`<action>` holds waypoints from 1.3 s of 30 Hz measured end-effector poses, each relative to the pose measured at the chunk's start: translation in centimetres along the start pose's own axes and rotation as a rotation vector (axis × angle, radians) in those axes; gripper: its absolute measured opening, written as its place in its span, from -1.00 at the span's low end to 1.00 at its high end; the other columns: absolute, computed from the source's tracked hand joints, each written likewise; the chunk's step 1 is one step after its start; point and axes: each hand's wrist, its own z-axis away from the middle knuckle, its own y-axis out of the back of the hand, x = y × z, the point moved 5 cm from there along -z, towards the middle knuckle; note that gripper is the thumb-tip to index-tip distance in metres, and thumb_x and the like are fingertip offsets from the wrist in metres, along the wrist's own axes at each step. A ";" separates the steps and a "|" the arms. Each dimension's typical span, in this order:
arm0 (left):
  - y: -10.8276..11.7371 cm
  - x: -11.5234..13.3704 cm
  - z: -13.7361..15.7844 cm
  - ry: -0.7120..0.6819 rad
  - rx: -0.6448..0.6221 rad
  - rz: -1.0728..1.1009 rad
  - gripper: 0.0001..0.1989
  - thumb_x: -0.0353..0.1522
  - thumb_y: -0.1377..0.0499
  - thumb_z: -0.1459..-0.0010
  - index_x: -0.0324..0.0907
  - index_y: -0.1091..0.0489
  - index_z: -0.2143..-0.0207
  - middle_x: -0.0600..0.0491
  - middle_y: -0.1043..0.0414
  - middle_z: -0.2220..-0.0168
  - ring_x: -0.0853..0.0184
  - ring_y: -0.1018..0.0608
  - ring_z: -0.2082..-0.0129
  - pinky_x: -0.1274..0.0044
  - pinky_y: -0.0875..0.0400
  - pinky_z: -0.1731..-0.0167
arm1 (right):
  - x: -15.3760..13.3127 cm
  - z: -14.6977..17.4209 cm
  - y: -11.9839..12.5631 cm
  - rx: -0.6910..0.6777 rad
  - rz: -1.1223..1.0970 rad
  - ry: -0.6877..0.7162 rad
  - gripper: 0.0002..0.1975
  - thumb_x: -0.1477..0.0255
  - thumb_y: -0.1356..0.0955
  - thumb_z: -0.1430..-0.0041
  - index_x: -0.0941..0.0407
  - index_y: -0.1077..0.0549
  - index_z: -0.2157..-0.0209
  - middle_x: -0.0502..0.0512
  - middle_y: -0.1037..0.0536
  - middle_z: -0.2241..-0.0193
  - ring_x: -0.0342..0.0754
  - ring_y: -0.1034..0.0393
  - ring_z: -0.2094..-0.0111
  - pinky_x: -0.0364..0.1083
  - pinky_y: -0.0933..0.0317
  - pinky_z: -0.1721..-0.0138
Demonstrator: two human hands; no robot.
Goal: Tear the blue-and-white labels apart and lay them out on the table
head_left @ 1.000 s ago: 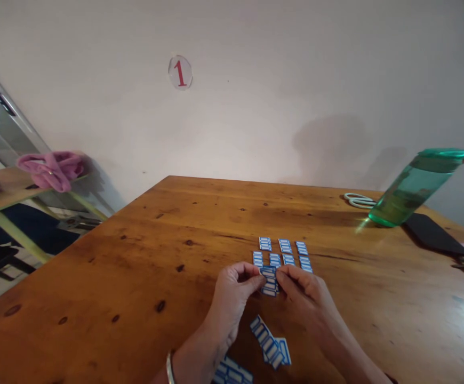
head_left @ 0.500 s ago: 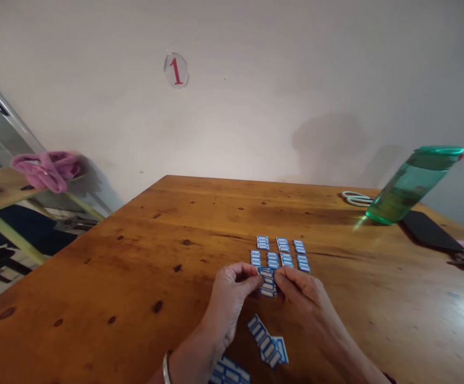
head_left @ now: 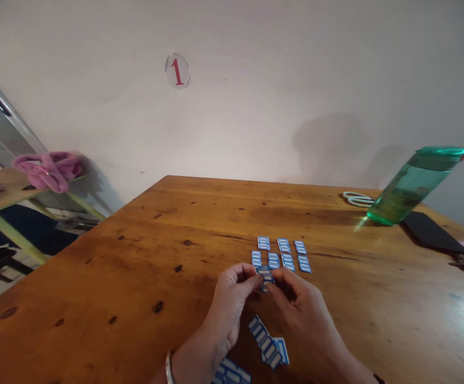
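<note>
Between my hands is a small piece of blue-and-white label sheet [head_left: 265,274], held just above the table. My left hand [head_left: 231,298] pinches its left side between thumb and fingers. At its right side, my right hand [head_left: 302,301] has thumb and fingers closed on the edge, the fingertips partly covering it. Just beyond the hands, several similar label pieces lie in two rows, one of them a front-row piece [head_left: 273,260]. Nearer me a longer label strip [head_left: 262,338] rests across another label piece [head_left: 282,350]. More label sheets [head_left: 232,372] lie beside my left forearm, cut off by the frame's bottom.
On the wooden table [head_left: 136,277], a green bottle [head_left: 414,184] leans at the right by a black flat device [head_left: 434,232] and a coiled white cable [head_left: 358,199]. A pink cloth [head_left: 50,169] lies on a side table at left. The wall stands behind.
My right thumb has shifted down and left along the held label piece, covering more of it. The piece now shows less of its lower part. My left hand keeps its pinch.
</note>
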 end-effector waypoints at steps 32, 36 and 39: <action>-1.4 0.4 3.3 -0.172 -0.394 -1.454 -0.38 -0.53 0.12 -0.02 -0.56 0.14 -0.17 -0.32 0.14 -0.20 0.13 0.00 -0.20 0.30 0.05 -0.13 | 1.8 -0.2 0.2 -0.242 0.604 0.062 -0.81 0.61 -0.19 -0.11 0.15 -0.39 0.39 0.13 -0.47 0.38 -0.01 -0.39 0.37 -0.08 -0.23 0.32; -1.4 0.2 3.3 -0.133 -0.430 -1.491 -0.39 -0.52 0.15 -0.05 -0.55 0.20 -0.18 -0.30 0.20 -0.21 0.17 0.04 -0.21 0.33 0.08 -0.15 | 2.0 -0.2 0.1 -0.258 0.600 0.059 -0.80 0.62 -0.17 -0.13 0.17 -0.39 0.38 0.15 -0.47 0.37 -0.01 -0.38 0.35 -0.07 -0.23 0.29; -1.4 0.2 3.3 -0.142 -0.434 -1.443 -0.38 -0.51 0.14 -0.05 -0.55 0.18 -0.18 -0.29 0.19 -0.21 0.16 0.03 -0.21 0.31 0.08 -0.15 | 2.0 -0.2 0.0 -0.266 0.590 0.056 -0.78 0.63 -0.15 -0.14 0.18 -0.40 0.37 0.16 -0.47 0.37 -0.01 -0.38 0.34 -0.08 -0.22 0.29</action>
